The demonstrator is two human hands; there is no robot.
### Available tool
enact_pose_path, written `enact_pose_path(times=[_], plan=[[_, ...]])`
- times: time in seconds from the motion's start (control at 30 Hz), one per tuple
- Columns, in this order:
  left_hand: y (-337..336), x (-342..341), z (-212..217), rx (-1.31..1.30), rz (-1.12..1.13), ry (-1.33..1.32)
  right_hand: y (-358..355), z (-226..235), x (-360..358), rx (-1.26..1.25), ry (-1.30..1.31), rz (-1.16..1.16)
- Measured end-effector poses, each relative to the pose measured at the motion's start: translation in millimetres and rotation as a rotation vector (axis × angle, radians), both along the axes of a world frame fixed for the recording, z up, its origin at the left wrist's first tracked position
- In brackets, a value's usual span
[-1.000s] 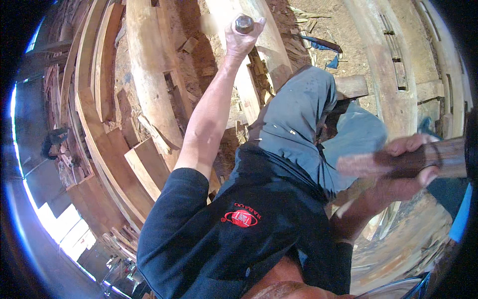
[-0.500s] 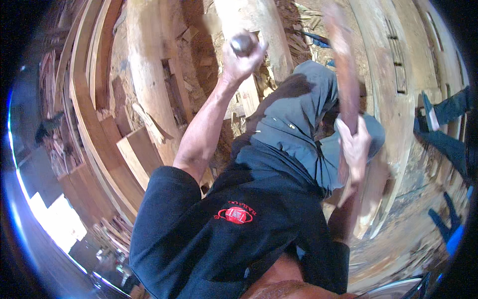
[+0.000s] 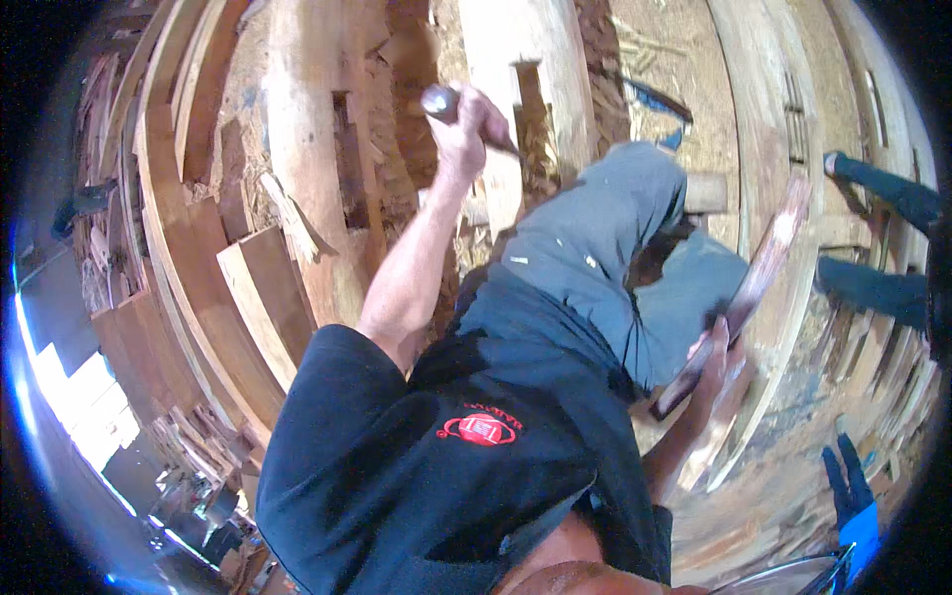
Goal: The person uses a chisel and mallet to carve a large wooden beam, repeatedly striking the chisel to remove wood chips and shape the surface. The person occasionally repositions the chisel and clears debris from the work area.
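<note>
In my left hand (image 3: 462, 139) is a chisel (image 3: 439, 102), its round metal-capped handle end facing up. The chisel's dark lower part slants down beside a slot cut in a pale timber beam (image 3: 496, 30); whether its tip touches wood I cannot tell. My right hand (image 3: 716, 359) grips a long wooden club (image 3: 769, 248) near its lower end, beside my right knee. The club's thicker end points away, up and to the right, apart from the chisel. Grey trousers cover my bent legs between the two hands.
Another slotted beam (image 3: 302, 119) lies to the left, with wood chips around it. A blue-and-black object (image 3: 654, 102) lies among shavings ahead. Further beams (image 3: 783, 59) run along the right. Other people's legs (image 3: 878, 293) show at the far right, and planks are stacked left.
The club has swung from upright over my right knee to a slant toward the right, lower down. My left hand and the chisel have shifted slightly left in view.
</note>
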State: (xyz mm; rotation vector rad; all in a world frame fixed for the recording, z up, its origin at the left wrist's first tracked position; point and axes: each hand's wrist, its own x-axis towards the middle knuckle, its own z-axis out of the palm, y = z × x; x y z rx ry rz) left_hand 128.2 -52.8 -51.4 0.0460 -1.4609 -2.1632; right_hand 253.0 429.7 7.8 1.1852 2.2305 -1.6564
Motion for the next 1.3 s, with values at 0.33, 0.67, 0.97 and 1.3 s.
enact_pose_path(times=[0.33, 0.67, 0.97, 1.3], plan=[[10, -2, 3, 0.154, -0.171, -0.323, -9, 11, -6, -0.008, 0.021, 0.124], [3, 5, 29, -0.226, -0.188, -0.109, -7, 27, -20, -0.050, -0.074, 0.085], [1, -14, 102, -0.099, -0.540, -0.140, -1, 24, -13, -0.127, -0.051, -0.001], [1, -56, 137, -0.670, -0.247, -0.113, 7, 22, -23, -0.191, -0.076, 0.034]])
